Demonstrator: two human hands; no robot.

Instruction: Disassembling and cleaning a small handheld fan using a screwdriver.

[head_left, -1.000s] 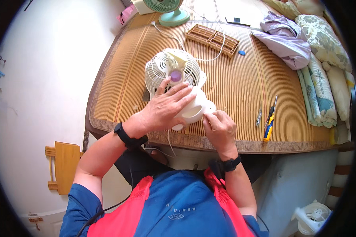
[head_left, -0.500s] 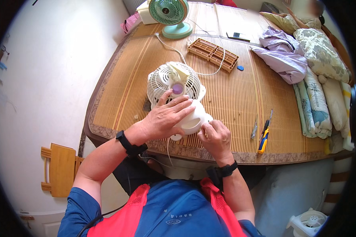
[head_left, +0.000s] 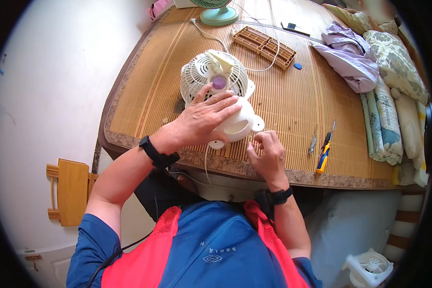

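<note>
Your right hand [head_left: 269,154], curled, though I cannot tell if it pinches anything, has come off the foot [head_left: 258,124] of the fan [head_left: 243,111], leaving your spread left hand [head_left: 201,120] alone steadying it on the table [head_left: 297,113].

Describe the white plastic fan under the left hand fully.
The white plastic fan lies on a brown slatted mat. Its round slotted grille is at the far end, with a round purple cap on the neck. The smooth, rounded base, nearest the person, has an oval hollow and rounded feet. The bare left hand spreads across the base; the bare right hand is beside one foot, contact unclear. A thin white cord hangs below.
</note>
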